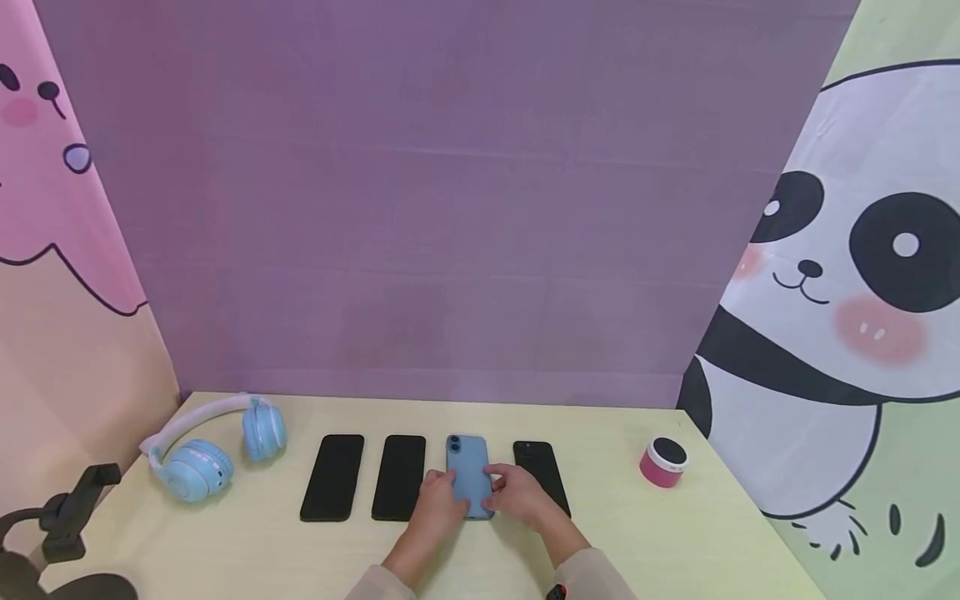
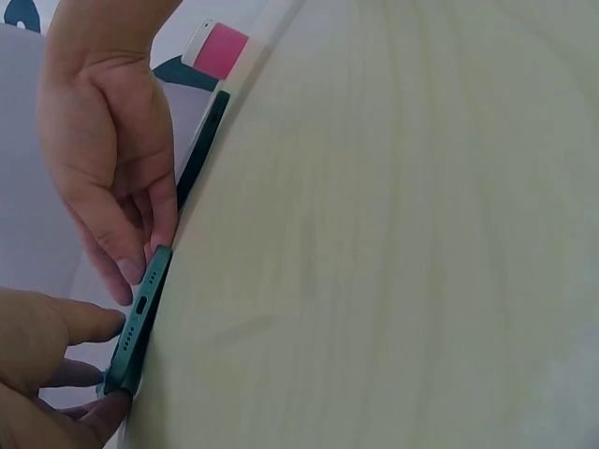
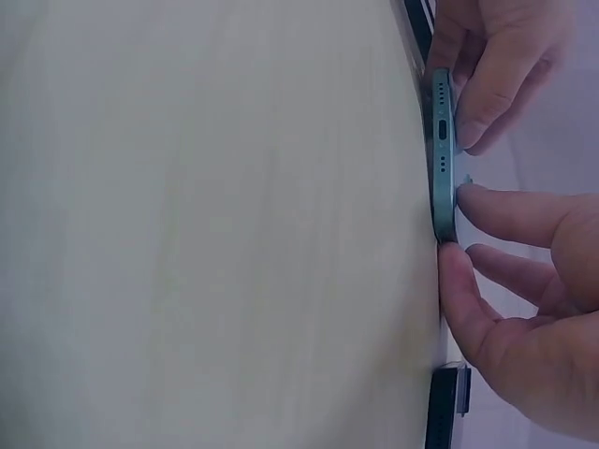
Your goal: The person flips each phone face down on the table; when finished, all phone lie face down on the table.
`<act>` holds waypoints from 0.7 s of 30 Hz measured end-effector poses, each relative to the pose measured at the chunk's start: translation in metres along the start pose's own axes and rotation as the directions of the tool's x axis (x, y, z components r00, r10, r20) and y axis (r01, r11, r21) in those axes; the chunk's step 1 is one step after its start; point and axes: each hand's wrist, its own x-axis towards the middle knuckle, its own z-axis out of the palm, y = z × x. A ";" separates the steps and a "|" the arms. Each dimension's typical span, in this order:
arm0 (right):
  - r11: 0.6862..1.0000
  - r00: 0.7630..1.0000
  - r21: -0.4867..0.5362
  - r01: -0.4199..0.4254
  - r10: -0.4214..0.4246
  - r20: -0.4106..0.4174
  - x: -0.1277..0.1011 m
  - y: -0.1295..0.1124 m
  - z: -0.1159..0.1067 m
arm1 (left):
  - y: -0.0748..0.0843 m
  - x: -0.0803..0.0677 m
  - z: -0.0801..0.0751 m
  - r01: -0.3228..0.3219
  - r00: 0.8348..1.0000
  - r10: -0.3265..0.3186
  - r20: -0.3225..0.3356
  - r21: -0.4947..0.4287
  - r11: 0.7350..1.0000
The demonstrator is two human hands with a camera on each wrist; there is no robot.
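A light blue phone (image 1: 471,468) lies back up between my two hands, its camera lenses at the far left corner. My left hand (image 1: 437,502) grips its left edge, the thumb near the close end. On the opposite edge, my right hand (image 1: 517,495) holds it with thumb and fingers. The phone's end with the charging port (image 3: 443,154) faces the right wrist view, low over the table. Left of my hands lies a black phone (image 1: 399,477). A dark phone (image 1: 542,471) with a camera bump lies partly hidden under my right hand.
Another black phone (image 1: 332,477) lies farther left on the pale table (image 1: 637,550). Blue and white headphones (image 1: 197,468) rest at the back left. A small pink and white round object (image 1: 664,462) with a black top stands at right. A black stand (image 1: 71,517) is at the front left.
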 end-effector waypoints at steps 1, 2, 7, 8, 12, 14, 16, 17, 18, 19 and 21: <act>1.000 1.000 -0.005 -0.006 0.006 -0.001 0.000 0.000 0.000 | 0.000 0.000 0.000 0.004 1.000 -0.004 0.001 0.001 1.000; 1.000 1.000 -0.008 -0.013 0.013 -0.002 0.000 -0.001 0.000 | 0.000 0.000 0.000 0.010 1.000 -0.010 0.005 0.002 1.000; 0.999 1.000 -0.042 -0.023 0.023 -0.007 -0.001 -0.002 0.000 | 0.000 0.000 -0.002 0.009 1.000 -0.009 0.019 0.012 1.000; 0.998 1.000 -0.049 -0.026 0.026 -0.008 -0.001 -0.002 0.000 | 0.000 0.000 -0.002 0.009 1.000 -0.009 0.024 0.015 1.000; 0.997 1.000 -0.072 -0.031 0.031 -0.007 0.000 -0.002 0.000 | 0.000 0.000 -0.003 0.004 0.999 -0.005 0.034 0.021 1.000; 0.996 1.000 -0.080 -0.029 0.029 -0.005 0.000 -0.002 0.000 | 0.000 0.000 -0.003 0.003 0.999 -0.004 0.038 0.021 1.000; 0.996 1.000 -0.090 -0.030 0.029 -0.005 0.001 -0.002 0.000 | 0.000 -0.001 -0.003 0.000 0.999 -0.001 0.043 0.018 1.000; 0.995 1.000 -0.095 -0.028 0.028 -0.005 0.001 -0.002 0.000 | 0.000 -0.001 -0.004 -0.002 0.999 0.001 0.046 0.016 1.000; 0.994 1.000 -0.104 -0.026 0.026 -0.006 0.001 -0.002 0.000 | 0.000 -0.001 -0.004 -0.005 0.999 0.005 0.050 0.014 1.000; 0.993 1.000 -0.112 -0.027 0.026 -0.007 0.001 -0.002 0.001 | 0.000 -0.001 -0.005 -0.006 0.998 0.006 0.058 0.013 1.000; 0.991 1.000 -0.135 -0.026 0.025 -0.010 0.001 -0.004 0.002 | 0.000 -0.002 -0.008 -0.012 0.997 0.011 0.074 0.013 1.000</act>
